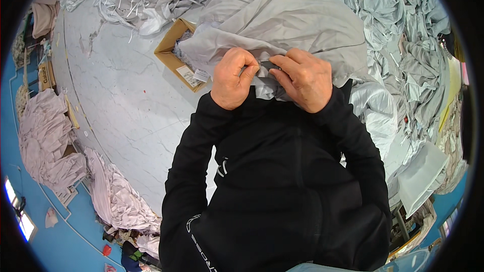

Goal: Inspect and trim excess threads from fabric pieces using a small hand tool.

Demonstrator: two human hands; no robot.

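Grey cloth (297, 15) lies heaped in front of me and hangs over the table's near edge. At its near edge my left hand (233, 76) is closed, thumb and forefinger pinching a bit of the cloth. Just to the right, my right hand (305, 78) grips a small dark flat tool (271, 65), its tip pointing at the pinched spot. The tool looks like thread snips, though the fingers hide most of it. Between the hands a pale fold of cloth hangs down toward my black jacket.
An open cardboard box (176, 60) with a white label stands left of my hands, partly under the cloth. It sits on a marbled white table (116, 90). More fabric piles up at the right (423, 80). Pinkish fabric heaps (48, 136) lie beyond the table's left edge, above a blue floor.
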